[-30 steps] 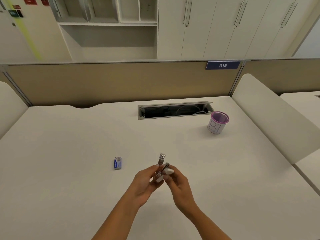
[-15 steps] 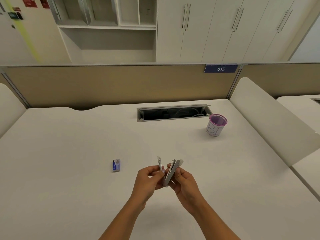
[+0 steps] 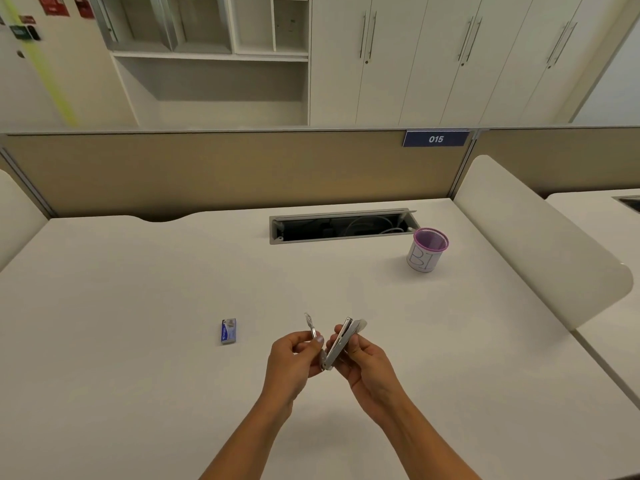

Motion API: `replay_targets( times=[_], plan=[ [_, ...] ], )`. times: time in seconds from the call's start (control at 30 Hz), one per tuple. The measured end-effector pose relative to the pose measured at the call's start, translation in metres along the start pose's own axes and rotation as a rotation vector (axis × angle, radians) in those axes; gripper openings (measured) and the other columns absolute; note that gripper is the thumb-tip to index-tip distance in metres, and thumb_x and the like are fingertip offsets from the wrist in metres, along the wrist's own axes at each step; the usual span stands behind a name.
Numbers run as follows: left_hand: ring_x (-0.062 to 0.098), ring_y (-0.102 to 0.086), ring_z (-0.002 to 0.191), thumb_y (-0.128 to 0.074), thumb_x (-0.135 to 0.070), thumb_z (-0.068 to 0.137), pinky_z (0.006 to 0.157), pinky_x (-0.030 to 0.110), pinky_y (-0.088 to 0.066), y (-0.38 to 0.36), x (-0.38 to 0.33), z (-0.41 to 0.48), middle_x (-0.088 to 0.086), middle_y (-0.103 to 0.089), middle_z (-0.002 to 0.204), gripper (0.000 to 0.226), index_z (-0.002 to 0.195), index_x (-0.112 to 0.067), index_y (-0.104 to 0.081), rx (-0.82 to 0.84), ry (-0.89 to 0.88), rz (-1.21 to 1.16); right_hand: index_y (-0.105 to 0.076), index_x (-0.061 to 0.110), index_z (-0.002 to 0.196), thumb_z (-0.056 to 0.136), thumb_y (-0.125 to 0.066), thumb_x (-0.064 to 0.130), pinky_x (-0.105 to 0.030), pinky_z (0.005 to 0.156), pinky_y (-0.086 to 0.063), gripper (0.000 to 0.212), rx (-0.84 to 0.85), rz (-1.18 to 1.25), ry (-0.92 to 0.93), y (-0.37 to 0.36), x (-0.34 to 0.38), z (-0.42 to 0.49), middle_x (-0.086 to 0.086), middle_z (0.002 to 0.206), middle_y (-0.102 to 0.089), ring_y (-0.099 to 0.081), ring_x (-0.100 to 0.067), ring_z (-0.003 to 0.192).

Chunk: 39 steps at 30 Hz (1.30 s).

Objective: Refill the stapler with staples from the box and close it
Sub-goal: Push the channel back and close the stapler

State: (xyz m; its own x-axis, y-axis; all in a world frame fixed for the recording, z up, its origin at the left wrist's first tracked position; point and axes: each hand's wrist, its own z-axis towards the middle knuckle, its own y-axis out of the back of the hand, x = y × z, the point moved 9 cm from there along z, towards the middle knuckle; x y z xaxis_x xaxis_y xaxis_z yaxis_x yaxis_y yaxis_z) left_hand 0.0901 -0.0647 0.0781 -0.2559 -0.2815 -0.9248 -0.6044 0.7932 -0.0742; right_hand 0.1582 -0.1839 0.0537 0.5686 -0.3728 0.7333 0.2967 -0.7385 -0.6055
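White desk: both hands grip opened stapler; staple box lies apart.

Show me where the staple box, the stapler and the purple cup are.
staple box (image 3: 228, 331), head view, blue top face.
stapler (image 3: 341, 342), head view, grey body between the hands.
purple cup (image 3: 425, 255), head view, white side wall.

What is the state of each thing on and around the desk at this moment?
stapler: swung open, held above the desk by both hands
left hand: shut on the stapler's thin metal arm
right hand: shut on the stapler's body
staple box: lying flat on the desk, untouched
cup: upright
cable hatch: open, cables inside
cabinet doors: closed
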Motion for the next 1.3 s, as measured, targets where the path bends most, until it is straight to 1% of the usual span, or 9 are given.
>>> replay_targets(
  times=[0.2,0.43,0.57,0.67,0.77,0.97,1.1,1.2,1.3],
  plan=[
    [0.015,-0.073,0.067,-0.064,-0.014,0.089,0.056,0.021,-0.056,-0.001,0.002,0.001,0.004,-0.074,0.073,0.010,0.098,-0.011,-0.067,0.004,0.018,0.004,-0.072,0.002,0.104,0.086,-0.056,0.022,-0.031,0.073,-0.061,0.031,-0.021,-0.001,-0.015,0.004,-0.001,0.001,-0.015,0.092,-0.075,-0.074,-0.024,0.087],
    [0.016,-0.074,0.071,-0.064,-0.014,0.089,0.062,0.024,-0.059,-0.003,0.003,0.002,0.002,-0.075,0.069,0.005,0.093,-0.015,-0.067,0.008,0.017,0.004,-0.068,-0.001,0.103,0.100,-0.045,0.011,-0.030,0.071,-0.061,0.026,-0.111,-0.039,-0.024,0.012,-0.001,0.001,-0.013,0.082,-0.073,-0.073,-0.024,0.079],
    [0.014,-0.073,0.069,-0.064,-0.014,0.089,0.056,0.020,-0.057,-0.002,0.000,0.004,0.001,-0.075,0.068,0.006,0.092,-0.019,-0.067,0.006,-0.003,-0.007,-0.069,0.001,0.107,0.093,-0.052,0.017,-0.029,0.073,-0.061,0.027,-0.077,-0.018,-0.013,0.008,0.002,0.001,-0.013,0.088,-0.074,-0.074,-0.022,0.085],
    [0.014,-0.073,0.070,-0.065,-0.015,0.088,0.060,0.023,-0.059,-0.002,-0.002,0.005,0.004,-0.074,0.075,0.010,0.098,-0.015,-0.067,0.006,-0.020,0.003,-0.070,0.003,0.107,0.084,-0.057,0.022,-0.029,0.074,-0.060,0.033,-0.047,0.005,-0.009,0.004,0.004,0.001,-0.015,0.093,-0.075,-0.073,-0.023,0.090],
    [0.013,-0.073,0.070,-0.065,-0.016,0.088,0.063,0.024,-0.060,-0.003,-0.004,0.007,0.007,-0.074,0.084,0.016,0.104,-0.015,-0.065,0.001,-0.027,0.017,-0.070,0.004,0.110,0.084,-0.057,0.023,-0.030,0.075,-0.060,0.034,-0.035,0.018,-0.013,0.004,0.004,0.002,-0.015,0.098,-0.074,-0.073,-0.024,0.094],
    [0.013,-0.074,0.070,-0.066,-0.017,0.087,0.058,0.020,-0.057,-0.004,0.000,0.009,0.003,-0.075,0.083,0.015,0.102,-0.015,-0.065,-0.005,-0.031,0.014,-0.068,0.010,0.116,0.085,-0.057,0.028,-0.033,0.081,-0.060,0.038,-0.030,-0.038,-0.003,0.001,0.006,0.001,-0.014,0.110,-0.073,-0.071,-0.026,0.103],
    [0.014,-0.074,0.072,-0.067,-0.017,0.087,0.056,0.018,-0.055,-0.002,0.004,0.012,0.004,-0.074,0.088,0.019,0.104,-0.013,-0.064,-0.032,-0.026,0.012,-0.053,0.020,0.128,0.087,-0.063,0.032,-0.037,0.091,-0.056,0.043,-0.046,-0.196,0.038,-0.001,0.008,-0.002,-0.006,0.116,-0.073,-0.069,-0.024,0.108],
    [0.014,-0.074,0.074,-0.068,-0.017,0.086,0.058,0.019,-0.056,-0.001,0.009,0.015,0.005,-0.075,0.089,0.018,0.104,-0.013,-0.064,-0.041,-0.015,-0.011,-0.047,0.031,0.130,0.086,-0.070,0.034,-0.030,0.092,-0.054,0.050,-0.045,-0.457,0.071,-0.007,0.005,-0.006,0.005,0.113,-0.074,-0.070,-0.013,0.105],
    [0.013,-0.074,0.071,-0.066,-0.015,0.087,0.056,0.018,-0.055,0.001,0.014,0.019,0.005,-0.076,0.083,0.014,0.101,-0.013,-0.065,-0.048,-0.005,-0.029,-0.053,0.037,0.125,0.084,-0.074,0.032,-0.022,0.087,-0.056,0.047,-0.082,-0.749,0.160,-0.012,0.007,-0.006,0.011,0.112,-0.073,-0.071,-0.008,0.100]
  ],
)
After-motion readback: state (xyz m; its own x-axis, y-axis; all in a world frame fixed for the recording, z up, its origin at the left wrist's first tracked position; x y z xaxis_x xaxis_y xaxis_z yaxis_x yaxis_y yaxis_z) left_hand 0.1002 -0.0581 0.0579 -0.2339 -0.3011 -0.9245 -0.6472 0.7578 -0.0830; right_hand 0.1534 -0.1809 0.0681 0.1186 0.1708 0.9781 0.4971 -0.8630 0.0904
